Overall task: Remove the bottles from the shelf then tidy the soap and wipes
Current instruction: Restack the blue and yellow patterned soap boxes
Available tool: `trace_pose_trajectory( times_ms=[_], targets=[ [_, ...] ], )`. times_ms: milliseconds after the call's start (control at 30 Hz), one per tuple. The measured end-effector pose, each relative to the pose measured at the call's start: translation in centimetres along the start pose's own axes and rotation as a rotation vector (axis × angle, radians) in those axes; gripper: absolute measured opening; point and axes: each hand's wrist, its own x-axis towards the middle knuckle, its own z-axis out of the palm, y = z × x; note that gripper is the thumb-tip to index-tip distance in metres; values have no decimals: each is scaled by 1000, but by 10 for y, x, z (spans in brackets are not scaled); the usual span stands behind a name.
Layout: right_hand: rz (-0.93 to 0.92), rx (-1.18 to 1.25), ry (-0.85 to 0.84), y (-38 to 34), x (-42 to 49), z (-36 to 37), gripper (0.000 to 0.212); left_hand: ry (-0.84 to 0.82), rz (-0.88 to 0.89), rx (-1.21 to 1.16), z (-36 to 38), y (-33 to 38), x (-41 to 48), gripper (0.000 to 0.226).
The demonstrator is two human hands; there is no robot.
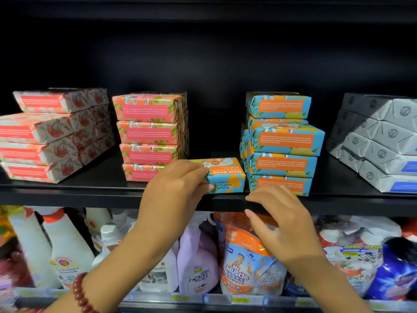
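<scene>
A loose blue and orange "Goat Soap" bar (225,175) lies flat on the black shelf (90,190), between the pink floral soap stack (150,132) and the blue-orange soap stack (282,143). My left hand (173,188) grips the loose bar by its left end, fingers over the top and thumb at the front. Just in front of the shelf edge, below the blue stack, hovers my right hand (279,215), fingers relaxed and holding nothing.
A red rose-pattern soap stack (49,136) stands at the left and grey boxes (379,141) at the right. On the lower shelf stand spray bottles (65,245), a lilac bottle (198,258) and an orange refill pouch (246,260).
</scene>
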Motion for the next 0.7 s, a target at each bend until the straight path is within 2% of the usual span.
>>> trace_pose_trajectory(
  times_ms=[233, 567, 633, 700],
  targets=[
    [1, 21, 5, 0, -1, 1, 21, -93, 23, 53, 17, 1, 16, 35],
    [1, 51, -50, -1, -2, -2, 20, -198, -50, 120, 36, -4, 31, 27],
    [-5, 60, -75, -1, -2, -6, 22, -177, -58, 98, 35, -3, 30, 29],
    [-34, 73, -60, -2, 0, -15, 23, -88, -51, 51, 33, -2, 24, 25]
  ],
)
